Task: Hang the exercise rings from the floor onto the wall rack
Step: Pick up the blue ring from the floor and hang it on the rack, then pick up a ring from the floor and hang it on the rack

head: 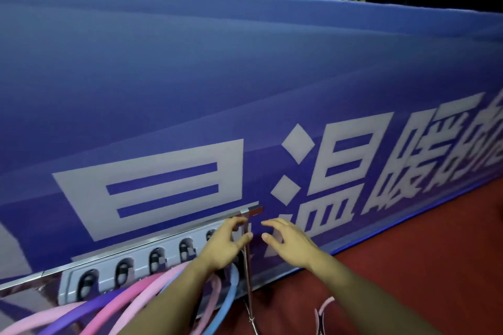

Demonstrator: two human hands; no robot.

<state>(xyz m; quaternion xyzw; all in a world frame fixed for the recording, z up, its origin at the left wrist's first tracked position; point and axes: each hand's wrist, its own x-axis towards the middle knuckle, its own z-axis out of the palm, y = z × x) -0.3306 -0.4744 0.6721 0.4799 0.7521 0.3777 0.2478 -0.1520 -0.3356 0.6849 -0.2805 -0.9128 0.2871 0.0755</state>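
A grey wall rack (pixel 109 277) with a row of black hooks runs along the foot of the blue banner. Several rings hang from it: pink ones (pixel 141 302), a purple one (pixel 81 313) and a blue one (pixel 231 294). My left hand (pixel 226 245) reaches to the rack's right end, fingers loosely bent near the last hook and the metal frame corner (pixel 254 211); nothing is plainly gripped. My right hand (pixel 288 239) hovers just right of it, fingers relaxed, holding nothing. Another pink ring (pixel 324 307) lies on the floor at lower right.
The blue banner (pixel 245 76) with white characters fills the wall. A thin metal post (pixel 248 280) drops from the frame corner beside the blue ring. Red floor (pixel 408 266) spreads to the right.
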